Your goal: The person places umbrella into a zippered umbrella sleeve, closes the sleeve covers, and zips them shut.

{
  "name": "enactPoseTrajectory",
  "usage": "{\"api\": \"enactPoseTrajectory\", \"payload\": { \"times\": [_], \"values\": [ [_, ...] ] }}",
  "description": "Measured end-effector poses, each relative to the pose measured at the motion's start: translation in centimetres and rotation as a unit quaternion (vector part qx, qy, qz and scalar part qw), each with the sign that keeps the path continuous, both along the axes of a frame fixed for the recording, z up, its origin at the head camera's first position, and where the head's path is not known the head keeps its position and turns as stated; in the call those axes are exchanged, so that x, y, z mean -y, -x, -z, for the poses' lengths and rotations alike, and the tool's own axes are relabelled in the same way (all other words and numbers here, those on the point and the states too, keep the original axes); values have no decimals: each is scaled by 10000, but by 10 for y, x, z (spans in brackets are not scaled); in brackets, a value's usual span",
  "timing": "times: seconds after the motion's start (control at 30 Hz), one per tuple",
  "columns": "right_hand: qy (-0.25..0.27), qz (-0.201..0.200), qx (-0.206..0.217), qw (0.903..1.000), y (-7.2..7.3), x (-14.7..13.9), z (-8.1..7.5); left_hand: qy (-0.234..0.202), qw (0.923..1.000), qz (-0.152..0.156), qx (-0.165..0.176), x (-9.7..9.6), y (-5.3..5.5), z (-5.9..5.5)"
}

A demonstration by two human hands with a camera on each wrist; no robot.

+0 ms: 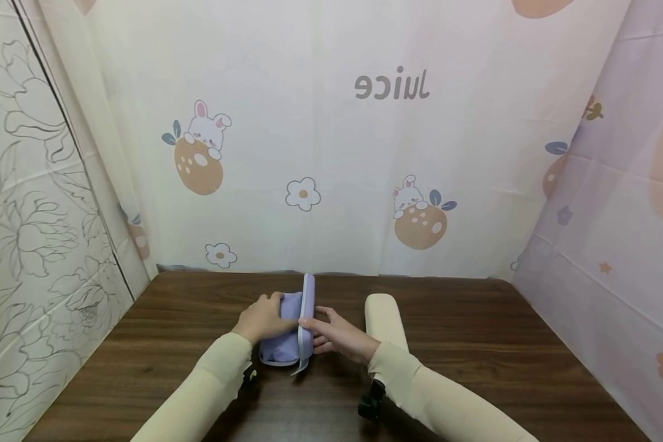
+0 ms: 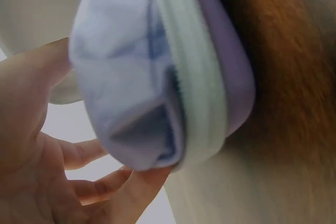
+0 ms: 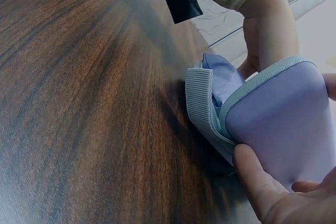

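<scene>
A lilac zip pouch (image 1: 307, 307), probably a pencil case, stands on the table between my hands. It has a smooth shell (image 3: 283, 119) edged in pale trim and a soft, creased fabric side (image 2: 123, 40). From the left, my left hand (image 1: 261, 320) grips the fabric side, thumb and fingers spread around it in the left wrist view. On the opposite side, my right hand (image 1: 339, 336) holds the shell, its thumb on the pale edge and its other fingers against the outer face. A grey ribbed strap (image 3: 199, 95) shows at the near end. The inside is hidden.
A long cream case (image 1: 383, 316) lies on the dark wooden table (image 1: 464, 344), just beyond my right forearm. Printed curtains (image 1: 309, 135) hang behind the table and on both sides. A black wrist camera (image 1: 371, 400) sits beneath my right wrist.
</scene>
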State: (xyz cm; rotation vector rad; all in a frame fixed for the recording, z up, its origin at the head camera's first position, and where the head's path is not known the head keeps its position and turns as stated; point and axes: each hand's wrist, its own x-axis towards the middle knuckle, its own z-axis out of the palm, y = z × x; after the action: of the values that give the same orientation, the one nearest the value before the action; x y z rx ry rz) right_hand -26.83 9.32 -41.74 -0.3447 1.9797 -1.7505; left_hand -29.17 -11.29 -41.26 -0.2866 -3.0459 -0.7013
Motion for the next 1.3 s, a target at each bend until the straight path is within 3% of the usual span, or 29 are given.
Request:
{"api": "enactPoseTrajectory", "payload": {
  "times": [0.2, 0.37, 0.47, 0.6, 0.8, 0.97, 1.07, 1.3],
  "values": [
    [-290, 121, -411, 9987, -2, 4, 0, -473, 9984, 273, 124, 13, -2, -1],
    [-511, 107, -659, 9965, -3, 8, 1, -1048, 9922, 639, 205, 22, -1, 2],
    [-621, 19, -751, 9952, -5, 9, 0, -1637, 9827, 696, 509, 26, -3, 1],
    [-833, -68, -923, 9922, -4, 11, -1, -2457, 9621, 482, 1078, 29, -3, -1],
    [-1291, -272, -1354, 9820, -2, 13, -4, -3093, 9384, 337, 1504, 32, -1, 0],
    [-1742, -727, -1846, 9645, 0, 14, 1, -3104, 9363, 211, 1627, 34, -1, 2],
    [-2015, -853, -2124, 9524, 1, 16, 4, -3079, 9364, 313, 1654, 36, -4, 4],
    [-2868, -710, -2469, 9229, -1, 21, 8, -2768, 9452, 625, 1616, 43, -7, 6]
  ]
}}
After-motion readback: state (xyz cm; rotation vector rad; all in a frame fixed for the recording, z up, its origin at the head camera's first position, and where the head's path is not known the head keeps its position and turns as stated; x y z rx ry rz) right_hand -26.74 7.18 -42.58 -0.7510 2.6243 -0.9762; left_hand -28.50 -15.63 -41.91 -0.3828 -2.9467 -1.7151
